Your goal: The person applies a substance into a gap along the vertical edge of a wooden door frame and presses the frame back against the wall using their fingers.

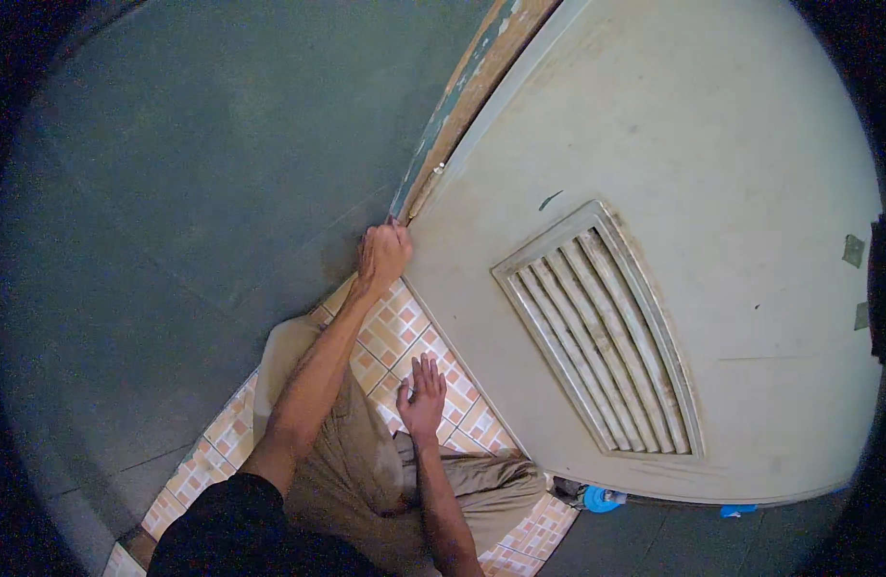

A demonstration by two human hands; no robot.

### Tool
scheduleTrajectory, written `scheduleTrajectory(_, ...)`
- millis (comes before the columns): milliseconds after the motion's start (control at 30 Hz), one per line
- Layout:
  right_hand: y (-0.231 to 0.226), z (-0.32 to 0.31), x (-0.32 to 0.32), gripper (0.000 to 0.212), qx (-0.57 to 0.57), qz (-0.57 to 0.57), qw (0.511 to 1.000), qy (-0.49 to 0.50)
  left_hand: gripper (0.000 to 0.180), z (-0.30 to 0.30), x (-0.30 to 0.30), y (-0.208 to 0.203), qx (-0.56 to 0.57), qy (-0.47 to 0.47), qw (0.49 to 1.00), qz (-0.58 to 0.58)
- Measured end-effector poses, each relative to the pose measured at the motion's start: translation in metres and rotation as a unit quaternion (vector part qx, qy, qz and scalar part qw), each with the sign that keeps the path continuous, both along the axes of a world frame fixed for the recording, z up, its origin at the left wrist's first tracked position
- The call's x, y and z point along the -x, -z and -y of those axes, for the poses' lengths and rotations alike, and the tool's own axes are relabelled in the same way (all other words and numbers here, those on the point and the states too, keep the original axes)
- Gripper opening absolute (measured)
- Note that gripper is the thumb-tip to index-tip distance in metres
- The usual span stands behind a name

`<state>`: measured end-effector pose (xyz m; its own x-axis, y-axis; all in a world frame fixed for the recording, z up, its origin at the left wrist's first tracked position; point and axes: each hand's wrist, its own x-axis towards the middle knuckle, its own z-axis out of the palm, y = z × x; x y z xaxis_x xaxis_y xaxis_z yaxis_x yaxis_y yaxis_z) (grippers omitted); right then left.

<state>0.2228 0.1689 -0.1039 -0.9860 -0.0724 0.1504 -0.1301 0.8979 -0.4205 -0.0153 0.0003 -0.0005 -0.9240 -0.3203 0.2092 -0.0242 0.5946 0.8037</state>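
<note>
My left hand (385,254) is closed in a fist at the foot of the door frame (450,115), where the dark grey wall meets the tiled floor. What its fingers hold, if anything, is hidden. Beside it stands a pale door (712,154) with a slatted vent (602,337) in its lower part. My right hand (424,396) is open over the floor near my knee, its fingers stretched toward the door, with nothing in it. The frame's edge has chipped paint, with bare brown material showing.
I sit on a floor of orange and white patterned tiles (390,337). The dark grey wall (193,173) rises on my left. Past the door's lower edge, a round blue thing (600,499) and other small items lie on a dark surface (674,539).
</note>
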Motion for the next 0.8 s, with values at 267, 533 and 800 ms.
scheduleTrajectory(267,-0.001,0.001,0.001,0.051,-0.006,0.002,1.000,-0.003,0.047,-0.001,0.002,0.010,0.027,-0.025,0.999,-0.026)
scheduleTrajectory(533,-0.004,0.001,0.000,0.048,0.015,-0.024,1.000,-0.001,0.038,-0.008,0.002,0.014,0.052,-0.050,0.995,-0.073)
scheduleTrajectory(800,0.001,-0.004,0.000,0.054,-0.002,0.005,1.000,0.003,0.039,-0.013,-0.007,-0.001,0.070,-0.048,0.985,-0.153)
